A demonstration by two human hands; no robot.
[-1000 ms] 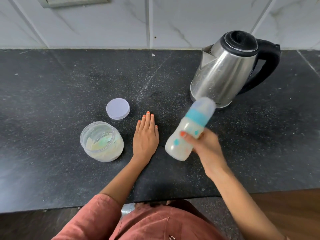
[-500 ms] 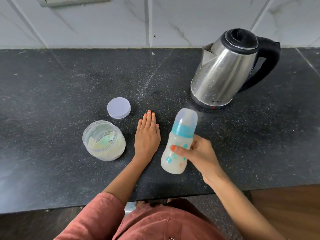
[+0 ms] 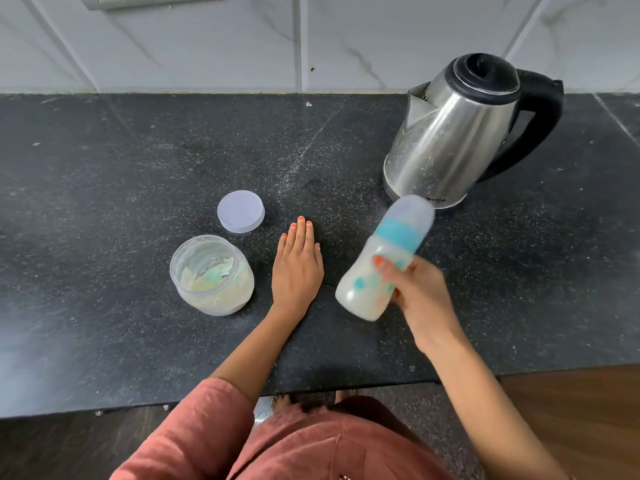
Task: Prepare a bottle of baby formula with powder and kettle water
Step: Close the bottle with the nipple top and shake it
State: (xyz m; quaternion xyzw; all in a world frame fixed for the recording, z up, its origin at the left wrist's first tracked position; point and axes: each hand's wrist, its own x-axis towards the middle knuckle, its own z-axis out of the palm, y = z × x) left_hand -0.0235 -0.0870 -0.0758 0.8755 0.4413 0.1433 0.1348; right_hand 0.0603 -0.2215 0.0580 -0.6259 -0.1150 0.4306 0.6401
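My right hand (image 3: 420, 299) grips a capped baby bottle (image 3: 384, 258) with a teal collar and milky white liquid inside. The bottle is held above the counter, tilted with its cap toward the kettle, and it is motion-blurred. My left hand (image 3: 298, 268) lies flat on the black counter, palm down, fingers together, holding nothing. An open clear jar of formula powder (image 3: 211, 275) with a teal scoop inside stands just left of that hand. Its round pale lid (image 3: 241, 211) lies behind it. A steel kettle (image 3: 453, 136) with a black lid and handle stands at the back right.
The black speckled counter (image 3: 104, 188) runs to a white tiled wall at the back and ends at a front edge near my body. Fine powder dusts the counter's middle. A wooden floor shows at the lower right.
The bottle has swung from tilted to nearly upright and back to tilted toward the kettle, in a shaking motion. My left hand, the jar, the lid and the kettle stay put.
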